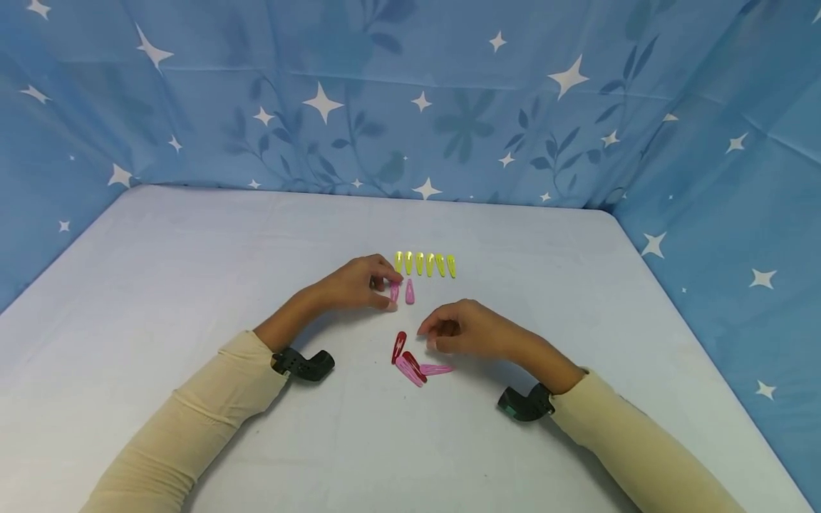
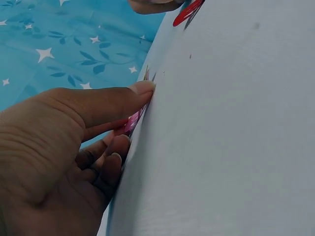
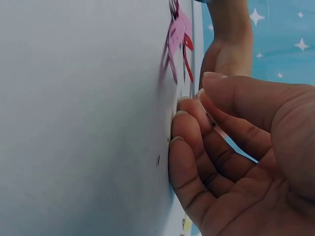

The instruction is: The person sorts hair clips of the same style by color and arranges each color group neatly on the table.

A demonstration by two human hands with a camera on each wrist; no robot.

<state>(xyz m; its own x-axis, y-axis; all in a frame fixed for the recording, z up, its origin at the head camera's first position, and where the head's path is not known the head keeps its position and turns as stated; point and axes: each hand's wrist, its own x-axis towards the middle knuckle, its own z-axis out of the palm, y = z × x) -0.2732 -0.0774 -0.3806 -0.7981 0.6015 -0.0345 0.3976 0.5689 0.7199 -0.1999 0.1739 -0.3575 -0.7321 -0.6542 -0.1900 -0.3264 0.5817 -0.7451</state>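
The left hand [image 1: 359, 285] has its grip pinching a pink clip [image 1: 394, 292] on the desk [image 1: 385, 449], just beside a second pink clip [image 1: 410, 292] and near six yellow clips [image 1: 420, 263]. The right hand [image 1: 471, 329], grip loosely spread, is near two red clips [image 1: 399, 347] and two further pink clips [image 1: 437, 370].

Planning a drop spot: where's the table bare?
Bare: behind the yellow clips, up to the curtain; right of that row, to the table edge; left of the left hand; between the sleeves, nearside of the red-pink cluster. Crowded: from the yellow clips past two pink clips to that cluster, beside the right hand.
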